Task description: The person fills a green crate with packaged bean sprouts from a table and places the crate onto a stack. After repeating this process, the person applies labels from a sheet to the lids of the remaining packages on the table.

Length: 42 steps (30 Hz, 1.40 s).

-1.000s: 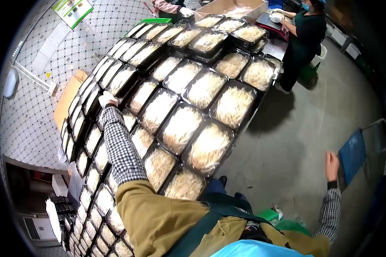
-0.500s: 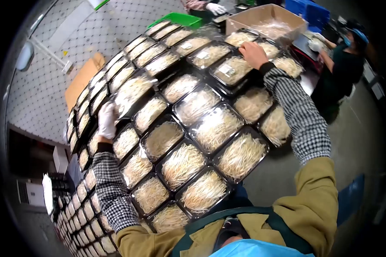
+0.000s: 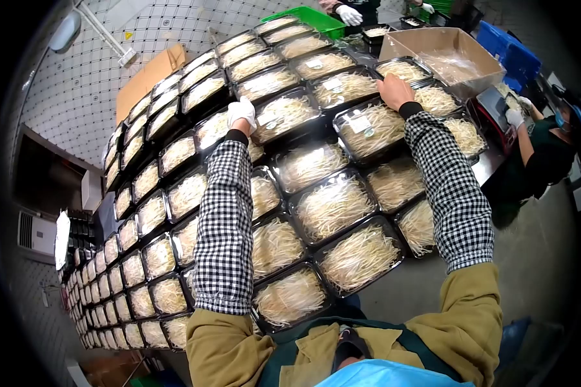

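Black plastic trays of pale bean sprouts under clear film stand in packed rows before me. My left hand (image 3: 241, 116), in a white glove, is closed around the left end of one tray (image 3: 284, 117) in an upper row. My bare right hand (image 3: 395, 93) has its fingers curled over the far right corner of a tray with a white label (image 3: 368, 129); its fingertips are partly hidden. Another labelled tray (image 3: 342, 89) lies just beyond these two. My left forearm covers several trays in the middle.
An open cardboard box (image 3: 442, 58) with clear plastic inside stands at the back right. Beside it are a blue crate (image 3: 509, 55) and a gloved co-worker (image 3: 549, 142) at a machine. A green crate (image 3: 313, 22) and another person's gloved hand (image 3: 348, 15) are at the back.
My left hand has moved away from me and rightward, and a tray now fills the gap in the upper row. My right hand stays near the labelled tray. The camera view has shifted.
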Available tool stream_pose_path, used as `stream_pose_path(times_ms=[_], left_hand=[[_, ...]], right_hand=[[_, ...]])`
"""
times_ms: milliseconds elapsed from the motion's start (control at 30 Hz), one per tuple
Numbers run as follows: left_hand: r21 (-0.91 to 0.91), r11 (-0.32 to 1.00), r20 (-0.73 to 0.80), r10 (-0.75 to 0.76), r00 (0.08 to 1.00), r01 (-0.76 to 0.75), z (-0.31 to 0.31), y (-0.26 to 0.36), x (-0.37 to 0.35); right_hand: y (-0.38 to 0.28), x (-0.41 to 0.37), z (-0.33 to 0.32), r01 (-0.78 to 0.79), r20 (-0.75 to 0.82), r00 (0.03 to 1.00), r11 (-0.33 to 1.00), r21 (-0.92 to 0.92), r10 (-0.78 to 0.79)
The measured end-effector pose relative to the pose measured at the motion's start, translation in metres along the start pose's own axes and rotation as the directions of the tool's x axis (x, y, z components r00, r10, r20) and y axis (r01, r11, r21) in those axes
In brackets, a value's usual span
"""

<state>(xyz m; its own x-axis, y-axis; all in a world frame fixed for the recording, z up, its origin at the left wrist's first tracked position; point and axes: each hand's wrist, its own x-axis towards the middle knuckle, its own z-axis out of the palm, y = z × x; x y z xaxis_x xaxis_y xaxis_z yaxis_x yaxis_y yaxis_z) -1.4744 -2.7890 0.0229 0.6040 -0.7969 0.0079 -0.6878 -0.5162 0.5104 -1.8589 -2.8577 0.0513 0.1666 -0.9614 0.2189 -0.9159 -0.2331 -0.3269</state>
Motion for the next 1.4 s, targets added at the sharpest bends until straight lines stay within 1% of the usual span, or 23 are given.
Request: stream_pose_path(times_ms=[33,67,100,200,233,300,333,467,600,667,767,833,900,967,1033,1100,1167,1233,1267,1300,1333,1367,1400], left_hand=[[0.004,1.000,0.003,-0.013,1.000,0.013,0.005,0.004,0.001],[0.131,0.991,-0.059,0.010,0.998,-0.002,0.010,0.010,0.004],[0.728,0.612,0.145,0.302,0.942,-0.308,0.010,0.013,0.007],[0.785,0.537,0.143,0.330,0.933,-0.310,0.011,0.010,0.004],[0.784,0.532,0.136,0.358,0.924,-0.321,0.002,0.013,-0.011],[0.787,0.470,0.246,0.355,0.902,-0.399,-0.018,0.016,-0.029],[0.745,0.446,0.178,0.582,0.793,-0.495,0.001,-0.015,0.008],[0.584,0.469,0.126,0.754,0.644,-0.663,-0.023,-0.008,0.023],[0.226,0.557,0.001,0.820,0.572,-0.799,-0.042,0.017,0.007],[0.025,0.570,-0.042,0.821,0.569,-0.821,-0.046,0.034,-0.024],[-0.208,0.504,-0.045,0.851,0.523,-0.838,-0.041,0.064,-0.111],[-0.317,0.436,-0.022,0.884,0.466,-0.842,-0.039,0.075,-0.182],[-0.401,0.355,0.007,0.923,0.385,-0.844,-0.034,0.075,-0.264],[-0.457,0.260,0.044,0.962,0.271,-0.851,-0.032,0.067,-0.356],[-0.518,0.174,0.086,0.985,0.151,-0.837,-0.031,0.044,-0.449],[-0.570,0.093,0.128,0.992,0.023,-0.817,-0.033,0.014,-0.543],[-0.610,0.020,0.179,0.977,-0.113,-0.792,-0.027,-0.024,-0.652],[-0.669,-0.022,0.218,0.950,-0.225,-0.743,-0.039,-0.076,-0.762],[-0.746,0.040,0.248,0.943,-0.222,-0.664,-0.047,-0.110,-0.818],[-0.691,0.067,0.358,0.897,-0.260,-0.720,-0.056,-0.137,-0.867],[-0.771,0.132,0.383,0.878,-0.287,-0.623,-0.066,-0.167,-0.913],[-0.804,0.298,0.489,0.824,-0.287,-0.514,-0.064,-0.192,-0.948],[-0.763,0.380,0.582,0.756,-0.300,-0.523,-0.093,-0.217,-0.991]], right_hand=[[0.001,0.000,-0.003,-0.008,-0.001,1.000,0.998,0.068,0.009],[0.002,0.000,-0.007,0.041,-0.036,0.999,0.990,0.136,-0.037],[0.006,-0.003,-0.012,0.068,-0.067,0.996,0.988,0.139,-0.059],[-0.012,-0.040,-0.059,0.270,-0.238,0.940,0.960,0.078,-0.245],[-0.022,-0.064,-0.076,0.331,-0.330,0.892,0.943,0.011,-0.309],[-0.057,-0.137,-0.136,0.260,-0.375,0.875,0.951,-0.167,-0.305],[-0.057,-0.167,-0.157,0.258,-0.436,0.836,0.939,-0.226,-0.334],[-0.041,-0.330,-0.243,0.044,-0.567,0.755,0.887,-0.460,-0.331],[-0.043,-0.545,-0.298,-0.289,-0.510,0.860,0.848,-0.445,0.025],[-0.058,-0.658,-0.305,-0.488,-0.483,0.844,0.710,-0.508,0.235],[-0.098,-0.836,-0.311,-0.686,-0.397,0.719,0.488,-0.540,0.571],[-0.138,-0.951,-0.307,-0.896,-0.359,0.385,0.251,-0.367,0.850],[-0.171,-1.084,-0.284,-0.858,-0.426,0.255,0.001,-0.513,0.868],[-0.217,-1.191,-0.257,-0.870,-0.406,-0.045,-0.236,-0.433,0.913],[-0.263,-1.294,-0.223,-0.841,-0.401,-0.267,-0.415,-0.348,0.876],[-0.305,-1.403,-0.179,-0.823,-0.304,-0.374,-0.464,-0.326,0.876],[-0.325,-1.450,-0.143,-0.847,-0.227,-0.459,-0.500,-0.179,0.859],[-0.338,-1.513,-0.087,-0.806,-0.306,-0.558,-0.592,-0.020,0.771],[-0.346,-1.537,-0.066,-0.832,-0.311,-0.541,-0.550,0.065,0.782],[-0.349,-1.545,-0.050,-0.851,-0.320,-0.524,-0.503,0.152,0.789],[-0.345,-1.556,-0.033,-0.869,-0.332,-0.495,-0.457,0.190,0.803],[-0.335,-1.576,-0.004,-0.842,-0.335,-0.528,-0.433,0.322,0.780],[-0.323,-1.582,0.020,-0.860,-0.418,-0.493,-0.356,0.366,0.763]])
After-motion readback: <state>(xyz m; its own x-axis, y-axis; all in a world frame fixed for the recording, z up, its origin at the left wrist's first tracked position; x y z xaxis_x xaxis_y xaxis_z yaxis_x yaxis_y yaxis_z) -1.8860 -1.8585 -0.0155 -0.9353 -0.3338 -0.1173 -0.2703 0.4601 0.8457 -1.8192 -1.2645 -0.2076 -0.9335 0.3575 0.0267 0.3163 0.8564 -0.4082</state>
